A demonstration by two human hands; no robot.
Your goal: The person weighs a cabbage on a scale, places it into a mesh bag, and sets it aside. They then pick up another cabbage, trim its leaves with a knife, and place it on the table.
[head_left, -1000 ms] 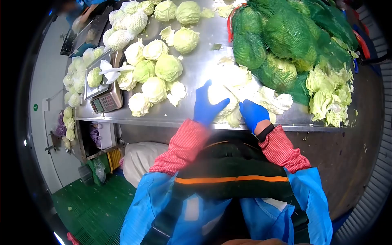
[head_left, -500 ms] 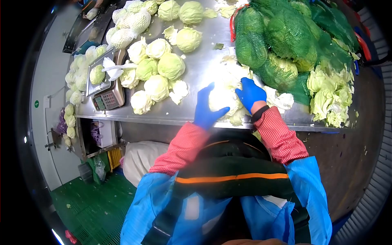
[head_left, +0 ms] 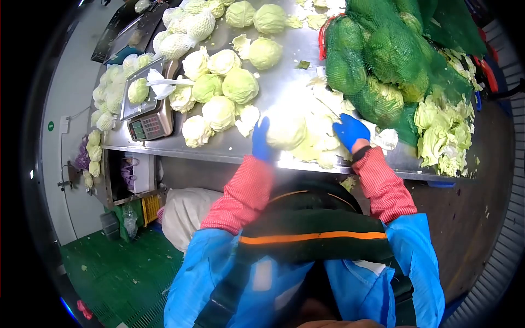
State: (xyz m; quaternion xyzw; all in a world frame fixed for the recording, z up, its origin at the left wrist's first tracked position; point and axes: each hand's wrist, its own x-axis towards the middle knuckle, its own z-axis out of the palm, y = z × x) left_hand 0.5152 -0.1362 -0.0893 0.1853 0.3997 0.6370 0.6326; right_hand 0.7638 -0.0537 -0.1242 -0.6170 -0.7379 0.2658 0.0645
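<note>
A pale cabbage [head_left: 289,132] sits at the table's front edge, partly washed out by glare. My left hand [head_left: 261,141], in a blue glove, grips its left side; the thumb is hidden. To the right, my gloved right hand [head_left: 351,131] is apart from the cabbage, above loose cabbage leaves [head_left: 324,145]. Its fingers are curled, and a thin dark line runs from them up and left over the leaves; what it is I cannot make out. Trimmed cabbages [head_left: 240,86] stand grouped to the left of my left hand.
Left on the steel table [head_left: 191,154] stands a scale [head_left: 151,124] bearing a cabbage; foam-netted cabbages [head_left: 112,90] lie beyond it. Green net sacks of cabbages [head_left: 391,54] fill the back right. A leaf pile [head_left: 445,131] lies at the right edge.
My left hand and the cabbage have shifted left, away from my right hand. My right hand has drawn back to the right, uncovering more leaves. The view has shifted slightly.
</note>
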